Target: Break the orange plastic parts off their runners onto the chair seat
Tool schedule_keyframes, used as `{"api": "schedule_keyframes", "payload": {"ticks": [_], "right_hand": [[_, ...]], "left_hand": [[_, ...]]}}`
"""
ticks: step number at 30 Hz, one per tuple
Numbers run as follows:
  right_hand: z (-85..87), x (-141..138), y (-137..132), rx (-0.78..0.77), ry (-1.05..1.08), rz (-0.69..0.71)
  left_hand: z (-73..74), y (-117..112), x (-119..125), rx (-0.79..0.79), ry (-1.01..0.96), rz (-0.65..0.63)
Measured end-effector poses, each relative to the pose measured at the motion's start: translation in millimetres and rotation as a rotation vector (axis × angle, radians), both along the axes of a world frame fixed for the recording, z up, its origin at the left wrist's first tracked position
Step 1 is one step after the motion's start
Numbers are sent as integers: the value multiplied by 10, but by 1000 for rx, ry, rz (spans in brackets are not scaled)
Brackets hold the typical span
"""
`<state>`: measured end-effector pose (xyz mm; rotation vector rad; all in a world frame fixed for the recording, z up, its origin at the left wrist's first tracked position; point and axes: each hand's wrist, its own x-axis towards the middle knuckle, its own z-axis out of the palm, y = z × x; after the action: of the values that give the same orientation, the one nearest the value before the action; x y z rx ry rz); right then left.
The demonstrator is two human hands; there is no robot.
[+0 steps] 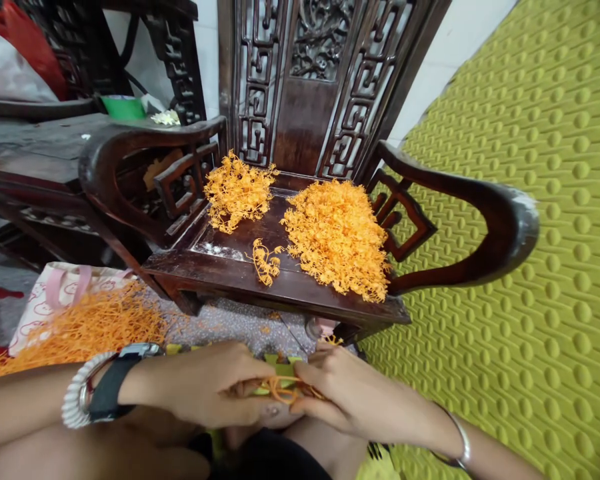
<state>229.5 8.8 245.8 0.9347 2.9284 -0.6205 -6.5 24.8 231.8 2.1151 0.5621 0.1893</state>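
My left hand (pixel 215 390) and my right hand (pixel 350 397) meet low in the middle, both closed on a small tangle of orange plastic strands (pixel 283 388). On the dark wooden chair seat (pixel 240 267) ahead lie a big heap of orange pieces (pixel 337 237), a smaller heap (pixel 237 190) behind it to the left, and one little cluster (pixel 266 261) near the front edge. A watch and a white bracelet sit on my left wrist, a thin bangle on my right.
A pile of long orange strands (pixel 87 327) lies on a pink-patterned bag (pixel 40 300) at the left. A green bumpy mat (pixel 530 233) covers the floor at the right. A dark carved table (pixel 35 143) stands at the back left with a green bowl (pixel 124 107).
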Motion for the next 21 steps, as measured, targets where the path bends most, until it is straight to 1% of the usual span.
{"api": "schedule_keyframes", "payload": {"ticks": [1,3,6,7,8,9,11,13,16,19,21], "right_hand": [[29,29,-29,-6,-11,-7],[56,86,-81,-9,-38,-46],[57,168,-165,18,-126,-129],[63,195,-198,28,-140,-144],[77,221,-231,28,-139,-149],[98,249,-262,22,-125,-147],[158,308,-307,-3,-74,-138],[217,379,-322,-26,-38,-127],[261,499,-314,-51,-30,-97],[278,609,-330,-46,-45,-112],[305,666,-353,-36,-54,-123]], "left_hand": [[14,-14,1,108,32,-17],[4,-20,5,390,88,-81],[-80,-15,-9,841,152,-125],[-108,-22,-21,941,176,-131],[-130,-35,-35,1003,199,-142],[-141,-53,-48,1032,214,-159],[-135,-94,-72,1029,234,-203],[-100,-123,-86,989,244,-211],[-31,-124,-92,829,284,-210],[20,-94,-87,651,283,-219],[35,-76,-83,593,246,-213]]}}
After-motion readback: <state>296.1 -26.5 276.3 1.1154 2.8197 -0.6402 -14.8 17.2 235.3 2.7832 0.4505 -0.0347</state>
